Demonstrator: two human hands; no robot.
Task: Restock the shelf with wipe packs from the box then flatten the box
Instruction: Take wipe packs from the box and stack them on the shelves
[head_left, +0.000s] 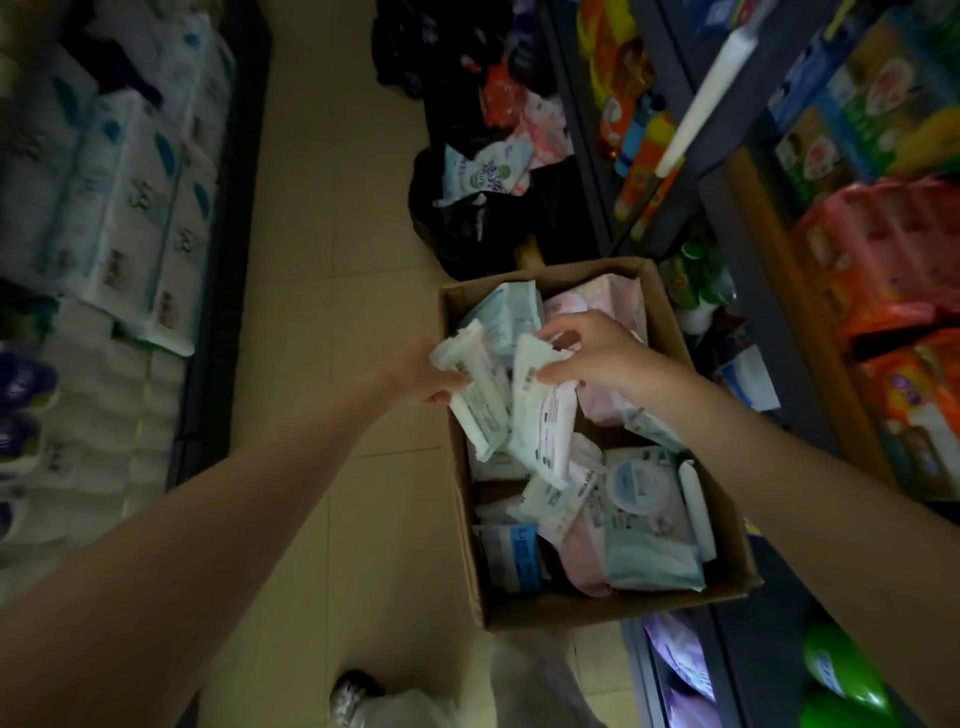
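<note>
Mid-unload: my left hand (423, 376) grips one white-and-teal wipe pack (475, 395), right hand (597, 358) pinches another white wipe pack (543, 410) above the open brown cardboard box (675, 332); next, lift both to the shelf.

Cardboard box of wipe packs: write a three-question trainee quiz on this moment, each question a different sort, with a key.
1. True or false: the cardboard box is empty.
2. What does the left hand grip? A) a white wipe pack B) a bottle C) nothing
3. Fill in: the right hand pinches a second pack above the ____.

Key: 1 false, many packs remain inside; 2 A; 3 box.
</note>
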